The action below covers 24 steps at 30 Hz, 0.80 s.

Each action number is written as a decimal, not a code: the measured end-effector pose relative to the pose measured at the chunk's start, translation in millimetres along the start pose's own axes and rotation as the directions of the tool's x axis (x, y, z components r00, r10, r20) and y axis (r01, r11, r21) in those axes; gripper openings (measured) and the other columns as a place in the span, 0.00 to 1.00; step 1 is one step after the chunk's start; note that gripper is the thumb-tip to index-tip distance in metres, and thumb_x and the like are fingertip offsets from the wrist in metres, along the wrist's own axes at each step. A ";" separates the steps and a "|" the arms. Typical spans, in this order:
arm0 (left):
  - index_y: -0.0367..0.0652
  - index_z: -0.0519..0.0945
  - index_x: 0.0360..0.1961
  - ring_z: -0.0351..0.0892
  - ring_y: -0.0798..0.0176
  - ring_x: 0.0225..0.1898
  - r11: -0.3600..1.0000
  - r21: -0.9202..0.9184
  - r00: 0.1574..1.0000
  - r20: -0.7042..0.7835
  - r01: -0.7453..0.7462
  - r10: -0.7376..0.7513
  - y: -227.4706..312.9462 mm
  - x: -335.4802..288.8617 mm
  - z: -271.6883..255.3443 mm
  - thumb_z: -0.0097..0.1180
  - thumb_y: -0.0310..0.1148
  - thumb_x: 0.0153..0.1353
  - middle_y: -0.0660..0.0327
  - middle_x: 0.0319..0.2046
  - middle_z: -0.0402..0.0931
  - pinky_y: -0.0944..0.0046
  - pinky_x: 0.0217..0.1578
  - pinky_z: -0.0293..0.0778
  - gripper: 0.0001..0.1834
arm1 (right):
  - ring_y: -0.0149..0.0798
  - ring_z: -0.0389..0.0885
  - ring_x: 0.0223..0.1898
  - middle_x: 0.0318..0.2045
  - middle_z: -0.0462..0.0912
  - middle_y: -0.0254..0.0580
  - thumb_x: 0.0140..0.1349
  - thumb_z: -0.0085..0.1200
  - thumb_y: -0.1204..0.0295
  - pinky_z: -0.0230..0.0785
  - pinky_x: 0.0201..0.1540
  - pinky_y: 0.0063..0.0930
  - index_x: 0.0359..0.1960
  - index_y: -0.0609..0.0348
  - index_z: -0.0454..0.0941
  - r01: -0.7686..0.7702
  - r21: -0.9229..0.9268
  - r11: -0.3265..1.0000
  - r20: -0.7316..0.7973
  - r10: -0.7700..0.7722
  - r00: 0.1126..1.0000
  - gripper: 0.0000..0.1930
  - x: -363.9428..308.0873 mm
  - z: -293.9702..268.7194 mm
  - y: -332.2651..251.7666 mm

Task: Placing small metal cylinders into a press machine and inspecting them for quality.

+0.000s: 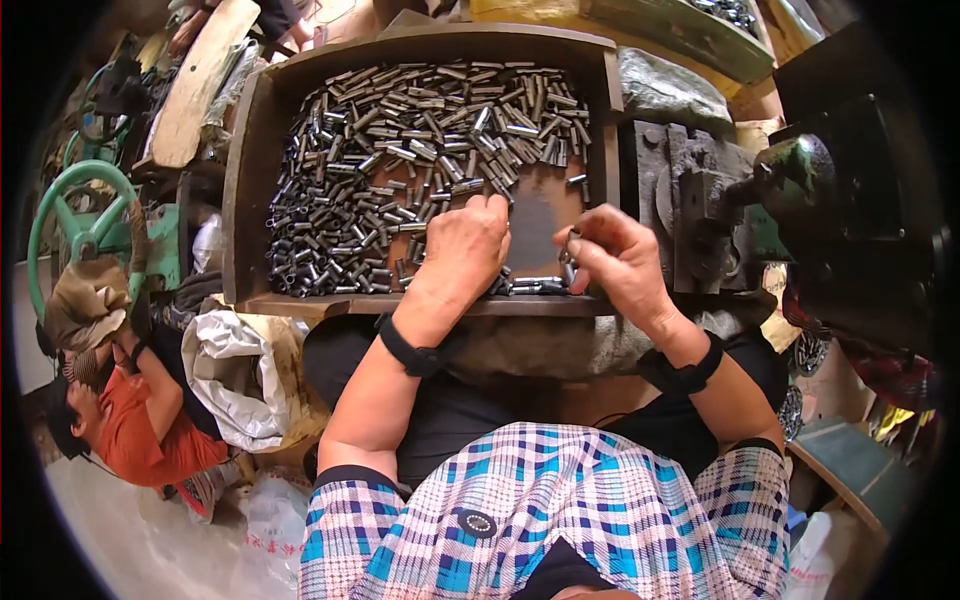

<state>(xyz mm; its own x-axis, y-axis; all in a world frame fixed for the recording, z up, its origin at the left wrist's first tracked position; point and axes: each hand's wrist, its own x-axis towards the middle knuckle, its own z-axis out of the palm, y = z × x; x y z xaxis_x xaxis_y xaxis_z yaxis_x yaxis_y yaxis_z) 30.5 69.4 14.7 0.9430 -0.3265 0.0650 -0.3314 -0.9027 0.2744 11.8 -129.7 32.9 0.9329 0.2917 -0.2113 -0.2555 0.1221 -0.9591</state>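
Observation:
A shallow wooden tray [240,190] in front of me holds a heap of short metal tubes [345,225], some dark, some shiny. My left hand [465,245] is over the middle of the tray, its curled fingers down at the near right edge of the heap. Its fingertips are partly hidden, so what they hold cannot be made out. Close to the tray's right front corner, my right hand [625,262] pinches a small metal tube [573,240] between thumb and fingers. Beneath and between the hands, a few shiny tubes [535,286] lie along the tray's front wall.
Right of the tray stands a dark, greasy machine [700,200] with a rounded metal head. At left, a person in an orange shirt [160,430] sits beside a green handwheel [90,190]. A white sack [235,380] stands left of my legs. A wooden board [195,95] leans at the far left.

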 end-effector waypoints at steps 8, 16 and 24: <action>0.38 0.75 0.27 0.67 0.77 0.18 0.512 -0.812 0.953 0.301 0.278 -0.040 6.8 -4.0 -13.5 0.58 0.30 0.55 0.70 0.18 0.70 0.72 0.17 0.62 0.07 | 0.22 0.76 0.18 0.21 0.76 0.33 0.58 0.55 0.73 0.64 0.18 0.12 0.32 0.64 0.72 -0.120 -0.143 0.982 -0.014 0.119 0.993 0.07 -2.3 -7.3 -2.5; 0.39 0.73 0.34 0.70 0.74 0.14 -0.217 -0.834 0.855 0.519 0.508 0.004 16.4 -1.9 -5.7 0.52 0.28 0.57 0.64 0.20 0.73 0.78 0.13 0.66 0.05 | 0.22 0.76 0.23 0.23 0.76 0.32 0.56 0.56 0.75 0.67 0.22 0.14 0.33 0.64 0.74 -0.132 -0.119 0.984 0.064 0.140 0.988 0.06 -8.2 -13.6 -6.9; 0.37 0.74 0.38 0.77 0.71 0.20 -0.227 -0.826 0.843 0.536 0.515 -0.038 21.9 -3.4 -6.0 0.50 0.28 0.58 0.60 0.24 0.75 0.78 0.16 0.68 0.08 | 0.23 0.78 0.24 0.24 0.78 0.33 0.58 0.54 0.74 0.67 0.22 0.13 0.33 0.65 0.77 -0.141 -0.065 0.988 -0.005 0.140 0.990 0.06 -7.7 -18.5 -6.1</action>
<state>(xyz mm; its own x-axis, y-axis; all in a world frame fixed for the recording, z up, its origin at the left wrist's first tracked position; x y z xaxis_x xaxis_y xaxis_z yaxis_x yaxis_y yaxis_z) 20.2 52.4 26.2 0.7912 -0.3910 -0.4702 0.5867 0.2683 0.7641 10.8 -150.2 36.9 0.8890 0.3012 -0.3449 -0.3671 0.0184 -0.9300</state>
